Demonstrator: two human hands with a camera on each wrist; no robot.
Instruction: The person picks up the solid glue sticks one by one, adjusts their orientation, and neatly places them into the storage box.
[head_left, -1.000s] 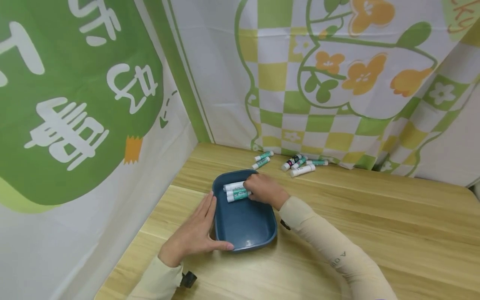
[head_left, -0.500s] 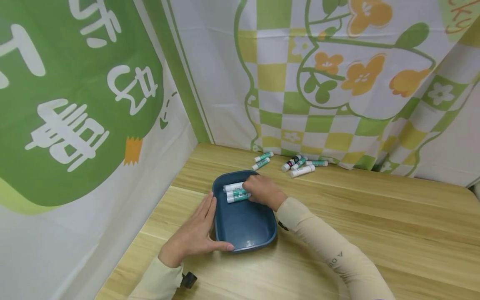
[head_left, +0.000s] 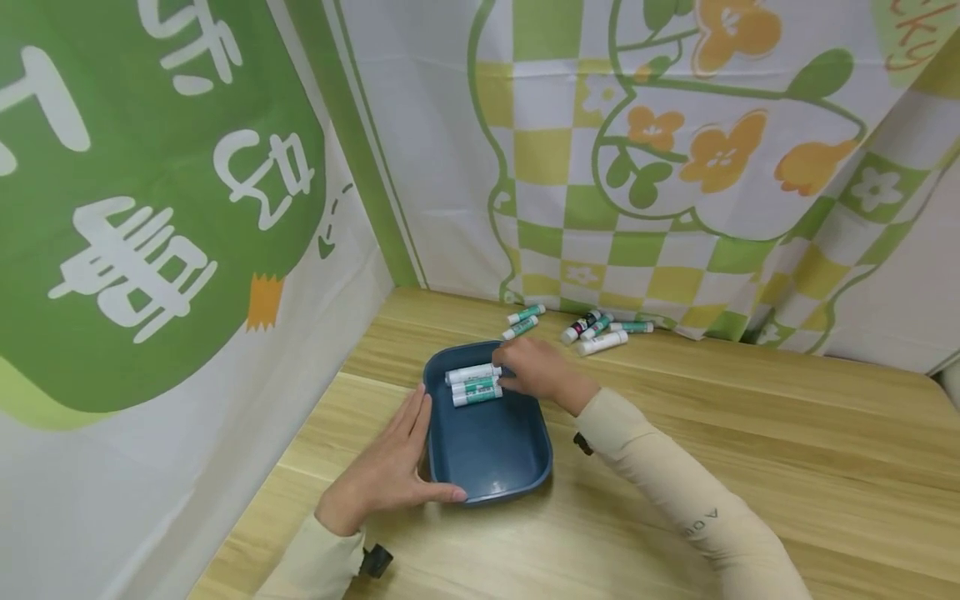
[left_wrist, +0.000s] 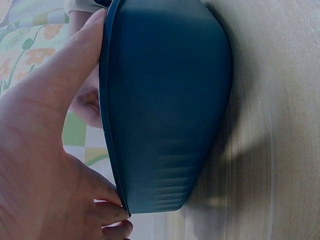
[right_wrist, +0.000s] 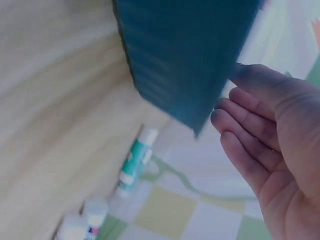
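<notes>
In the head view, a dark blue tray (head_left: 487,450) sits on the wooden table. Inside lie a white glue stick (head_left: 467,375) and two smaller glue sticks with green labels (head_left: 477,397), side by side near the far end. My left hand (head_left: 390,467) rests against the tray's left side with straight fingers, its thumb along the near rim. My right hand (head_left: 543,372) hovers over the right rim by the ends of the glue sticks. In the right wrist view its fingers (right_wrist: 250,145) are loosely bent, with nothing visible between them and the thumb.
Behind the tray lie two green-labelled glue sticks (head_left: 521,327). To their right is a loose group with a black glue stick (head_left: 581,326), a white glue stick (head_left: 604,342) and green-labelled ones. Patterned cloth (head_left: 600,208) hangs at the table's back edge.
My right hand has let go of the glue sticks and shifted slightly right, so their right ends now show. My left hand and the tray stay nearly in place.
</notes>
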